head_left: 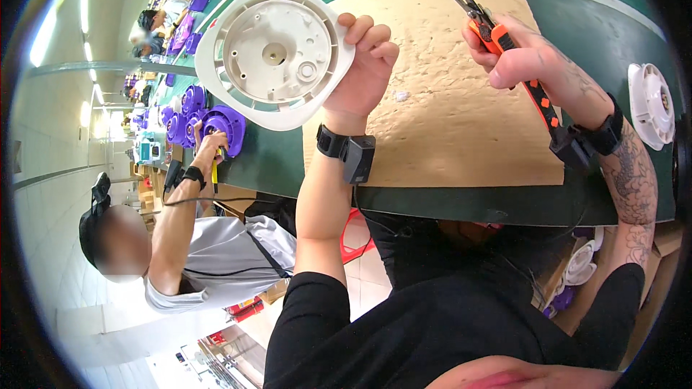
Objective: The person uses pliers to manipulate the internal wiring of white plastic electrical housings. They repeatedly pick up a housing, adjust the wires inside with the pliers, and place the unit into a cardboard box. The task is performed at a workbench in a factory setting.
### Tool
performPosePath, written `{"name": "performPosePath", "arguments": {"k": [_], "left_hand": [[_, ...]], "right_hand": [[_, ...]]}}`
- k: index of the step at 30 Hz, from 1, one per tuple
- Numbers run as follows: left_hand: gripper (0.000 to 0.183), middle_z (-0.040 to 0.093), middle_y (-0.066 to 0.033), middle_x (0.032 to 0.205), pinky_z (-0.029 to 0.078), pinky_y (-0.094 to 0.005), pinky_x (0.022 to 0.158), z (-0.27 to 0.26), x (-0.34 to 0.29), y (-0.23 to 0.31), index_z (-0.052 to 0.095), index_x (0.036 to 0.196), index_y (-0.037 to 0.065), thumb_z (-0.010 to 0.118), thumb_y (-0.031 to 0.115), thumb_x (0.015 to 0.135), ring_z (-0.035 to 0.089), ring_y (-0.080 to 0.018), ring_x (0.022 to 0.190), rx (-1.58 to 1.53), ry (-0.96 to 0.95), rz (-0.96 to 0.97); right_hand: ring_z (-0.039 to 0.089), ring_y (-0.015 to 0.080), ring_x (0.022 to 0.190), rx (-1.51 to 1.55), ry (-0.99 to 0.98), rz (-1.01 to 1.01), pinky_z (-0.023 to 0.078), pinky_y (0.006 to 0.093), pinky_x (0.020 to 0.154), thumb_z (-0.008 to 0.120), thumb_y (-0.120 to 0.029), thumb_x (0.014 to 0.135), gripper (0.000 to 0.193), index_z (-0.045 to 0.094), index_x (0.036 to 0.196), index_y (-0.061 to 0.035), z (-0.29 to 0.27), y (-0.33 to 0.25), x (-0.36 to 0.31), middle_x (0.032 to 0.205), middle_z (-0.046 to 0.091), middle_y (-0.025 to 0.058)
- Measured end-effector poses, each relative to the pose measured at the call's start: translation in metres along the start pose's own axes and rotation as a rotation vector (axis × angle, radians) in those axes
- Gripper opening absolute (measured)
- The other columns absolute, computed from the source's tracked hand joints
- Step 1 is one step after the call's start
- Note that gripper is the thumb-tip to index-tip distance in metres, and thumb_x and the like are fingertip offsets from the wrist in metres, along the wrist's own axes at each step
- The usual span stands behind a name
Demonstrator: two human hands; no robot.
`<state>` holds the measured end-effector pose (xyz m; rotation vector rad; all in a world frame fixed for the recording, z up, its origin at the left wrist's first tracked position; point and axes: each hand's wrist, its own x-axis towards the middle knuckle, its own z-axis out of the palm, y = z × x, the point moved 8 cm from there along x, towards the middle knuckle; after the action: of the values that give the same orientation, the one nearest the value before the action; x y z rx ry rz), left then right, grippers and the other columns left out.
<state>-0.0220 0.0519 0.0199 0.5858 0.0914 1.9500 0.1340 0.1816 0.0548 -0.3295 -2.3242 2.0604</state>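
My left hand [367, 65] grips the right edge of a white plastic housing [277, 49], raised at the upper left. The housing has a round recessed middle with a centre hole and slots around its ring. My right hand [533, 57] is closed around an orange and black utility knife [497, 37], its dark blade pointing up and to the left, apart from the housing. Beneath both hands lies a brown cardboard sheet [447, 137] with a dented surface and a small whitish scrap [401, 96] on it.
The cardboard covers part of a green table [432, 202]. Another white round part [652, 104] rests at the right edge. To the left, a co-worker in a grey shirt [223, 252] handles purple housings [223, 126]. White parts [580, 263] sit below the table at right.
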Motion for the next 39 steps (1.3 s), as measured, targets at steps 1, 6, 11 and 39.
{"name": "performPosePath", "arguments": {"k": [1, 6, 11, 39], "left_hand": [[0.032, 0.05, -0.0008, 0.096, 0.039, -0.031, 0.085, -0.002, 0.001, 0.001, 0.06, 0.119, 0.007, 0.061, 0.03, 0.098, 0.044, -0.0157, 0.092, 0.066, 0.013, -0.01], [0.054, 0.061, -0.0079, 0.114, 0.044, -0.0334, 0.085, -0.039, -0.002, 0.032, 0.057, 0.133, 0.003, 0.059, 0.044, 0.097, 0.056, -0.0188, 0.099, 0.504, 0.306, 0.01], [0.047, 0.068, -0.0177, 0.128, 0.049, -0.037, 0.098, -0.048, -0.002, 0.047, 0.066, 0.13, 0.001, 0.042, 0.036, 0.109, 0.063, -0.0261, 0.118, 1.757, 0.699, -0.152], [0.048, 0.06, -0.022, 0.14, 0.046, -0.0408, 0.11, -0.072, -0.009, 0.087, 0.063, 0.137, 0.007, 0.06, 0.022, 0.092, 0.058, -0.0359, 0.131, 2.694, 0.283, -0.471]], "right_hand": [[0.042, 0.0107, 0.079, -0.015, 0.046, -0.016, 0.036, 0.0272, 0.076, 0.062, -0.035, 0.073, 0.038, 0.051, 0.1, -0.0098, -0.004, 0.005, 0.002, 0.086, 0.042, -0.0018], [0.044, 0.009, 0.076, 0.217, 0.006, -0.119, 0.038, 0.0255, 0.074, 0.059, -0.032, 0.087, 0.027, 0.052, 0.097, -0.0094, -0.034, 0.031, 0.027, 0.083, 0.043, -0.0018], [0.049, 0.018, 0.066, 0.834, 0.108, 0.03, 0.044, 0.0327, 0.065, 0.063, -0.023, 0.083, 0.019, 0.052, 0.089, -0.0085, -0.074, 0.087, 0.077, 0.075, 0.051, 0.0036], [0.038, 0.0018, 0.062, 0.395, 0.144, -0.037, 0.029, 0.0192, 0.057, 0.06, -0.031, 0.09, 0.022, 0.046, 0.093, -0.0146, -0.06, 0.096, 0.087, 0.071, 0.039, -0.0093]]}}
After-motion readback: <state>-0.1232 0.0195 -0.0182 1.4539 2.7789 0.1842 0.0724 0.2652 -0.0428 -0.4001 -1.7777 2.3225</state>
